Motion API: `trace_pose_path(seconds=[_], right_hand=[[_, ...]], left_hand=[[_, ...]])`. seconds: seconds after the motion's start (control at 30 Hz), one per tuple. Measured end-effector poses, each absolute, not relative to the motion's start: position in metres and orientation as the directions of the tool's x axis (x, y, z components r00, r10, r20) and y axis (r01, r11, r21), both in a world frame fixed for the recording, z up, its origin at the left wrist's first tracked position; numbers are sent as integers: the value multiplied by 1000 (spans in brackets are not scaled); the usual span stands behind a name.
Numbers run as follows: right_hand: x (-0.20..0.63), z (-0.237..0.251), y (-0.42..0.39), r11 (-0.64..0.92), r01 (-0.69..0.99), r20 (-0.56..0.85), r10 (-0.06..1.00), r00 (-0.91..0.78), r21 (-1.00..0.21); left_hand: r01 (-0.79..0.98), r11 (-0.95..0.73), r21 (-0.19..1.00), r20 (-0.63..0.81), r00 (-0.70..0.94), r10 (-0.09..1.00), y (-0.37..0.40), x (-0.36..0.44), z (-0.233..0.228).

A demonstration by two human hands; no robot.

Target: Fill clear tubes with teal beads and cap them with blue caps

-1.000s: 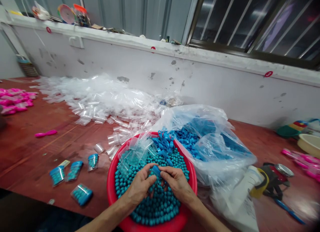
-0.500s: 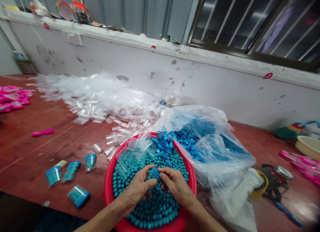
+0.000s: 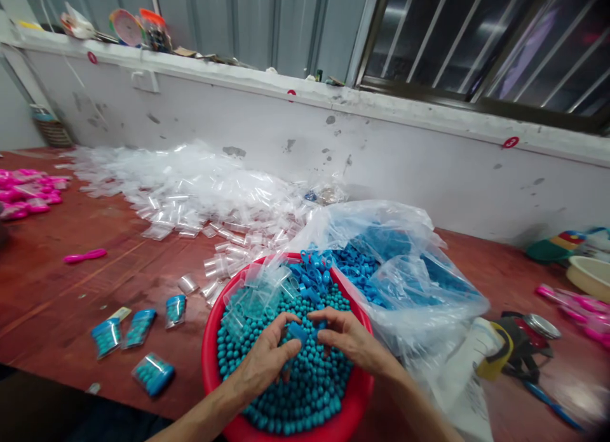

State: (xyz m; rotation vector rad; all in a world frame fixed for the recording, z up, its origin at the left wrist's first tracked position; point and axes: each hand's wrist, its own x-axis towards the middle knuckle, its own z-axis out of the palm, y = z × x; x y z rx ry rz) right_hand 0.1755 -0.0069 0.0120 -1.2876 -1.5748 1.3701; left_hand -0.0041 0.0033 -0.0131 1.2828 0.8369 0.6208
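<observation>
Over a red basin (image 3: 210, 359) of teal beads (image 3: 286, 401), my left hand (image 3: 267, 350) pinches a small clear container with a blue cap (image 3: 298, 332) between thumb and fingers. Its lower part is mostly hidden by my hand. My right hand (image 3: 347, 340) is just to the right, apart from the container, with thumb and index finger spread. A bit of blue shows between those fingers; whether they touch it is unclear. Inside the basin's far side lie clear empty containers (image 3: 260, 293) and loose blue caps (image 3: 312, 274).
Several filled, capped containers (image 3: 153, 373) lie left of the basin. Behind is a heap of clear containers (image 3: 190, 181). A plastic bag of blue caps (image 3: 400, 270) stands to the right. Beyond it lie a tape roll (image 3: 498, 353) and pink pieces (image 3: 579, 315). A pink stick (image 3: 86, 256) is at left.
My right hand has let go of the blue-capped container and moved slightly right, its fingers spreading. My left hand stays in place with the container, now tilted a little differently.
</observation>
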Motion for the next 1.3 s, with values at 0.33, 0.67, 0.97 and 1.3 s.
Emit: trace_pose_path(seconds=[0.33, 0.67, 0.97, 1.3], right_hand=[[152, 20, -21, 171, 453, 28, 952, -305, -875], [115, -9, -35, 240, 808, 138, 971, -196, -538], [106, -14, -32, 259, 822, 171, 965, -198, -507], [122, -2, -16, 258, 593, 69, 944, -322, -762]], left_hand=[[40, 164, 986, -162, 507, 847, -1, -3, -17], [-98, 132, 986, -74, 452, 889, 2, -1, -12], [29, 52, 998, -60, 421, 905, 3, -1, -11], [325, -61, 944, -26, 256, 966, 5, -66, 6]])
